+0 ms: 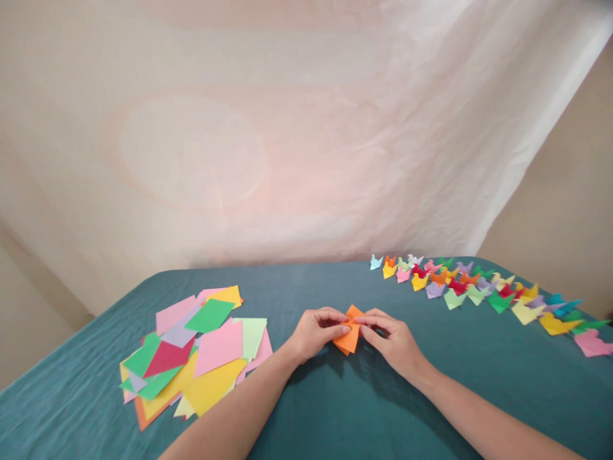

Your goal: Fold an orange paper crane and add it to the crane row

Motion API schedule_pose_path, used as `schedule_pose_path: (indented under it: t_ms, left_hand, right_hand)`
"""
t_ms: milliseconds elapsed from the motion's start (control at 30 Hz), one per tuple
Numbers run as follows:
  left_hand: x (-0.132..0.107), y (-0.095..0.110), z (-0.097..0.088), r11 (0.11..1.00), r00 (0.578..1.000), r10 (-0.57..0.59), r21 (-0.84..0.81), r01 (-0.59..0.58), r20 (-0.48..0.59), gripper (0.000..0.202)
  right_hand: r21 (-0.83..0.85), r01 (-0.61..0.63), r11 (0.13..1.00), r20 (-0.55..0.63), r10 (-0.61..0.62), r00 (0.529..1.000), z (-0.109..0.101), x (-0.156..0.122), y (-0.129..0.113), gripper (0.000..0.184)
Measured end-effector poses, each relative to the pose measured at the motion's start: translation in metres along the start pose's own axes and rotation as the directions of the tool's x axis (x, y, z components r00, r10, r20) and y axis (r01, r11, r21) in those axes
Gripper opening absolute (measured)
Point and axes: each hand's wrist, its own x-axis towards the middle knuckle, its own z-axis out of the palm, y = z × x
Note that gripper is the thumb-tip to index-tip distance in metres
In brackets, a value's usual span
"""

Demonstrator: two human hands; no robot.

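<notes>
A partly folded orange paper (350, 333) lies at the middle of the table covered in teal cloth (316, 409). My left hand (317, 332) pinches its left side with curled fingers. My right hand (390, 338) pinches its right side, fingertips meeting the left hand's over the paper. The paper's middle is hidden under my fingers.
A loose pile of coloured paper squares (191, 348) lies at the left of the table. Several small folded paper figures (479, 291) in many colours stand in rows along the far right. A pale creased cloth backdrop (287, 140) hangs behind the table.
</notes>
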Motion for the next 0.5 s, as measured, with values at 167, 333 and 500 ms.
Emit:
schedule_pose_path:
  t_ms: [167, 333, 500]
  left_hand:
    - [-0.0005, 0.0028, 0.0008, 0.995, 0.999, 0.046, 0.087, -0.047, 0.02, 0.027]
    - [-0.0014, 0.007, 0.0021, 0.974, 0.995, 0.098, 0.206, -0.094, -0.01, 0.023]
    - [-0.0024, 0.0099, 0.0032, 0.963, 0.991, 0.131, 0.238, -0.122, -0.02, 0.02]
  right_hand:
    - [0.003, 0.015, 1.0, 0.011, -0.015, 1.0, -0.0006, -0.0004, -0.0038, 0.021]
    - [0.003, 0.021, 1.0, 0.028, -0.021, 0.999, -0.0008, -0.0001, -0.0076, 0.022]
    - [0.002, 0.014, 1.0, 0.04, -0.014, 0.999, 0.0003, -0.0002, -0.0084, 0.023]
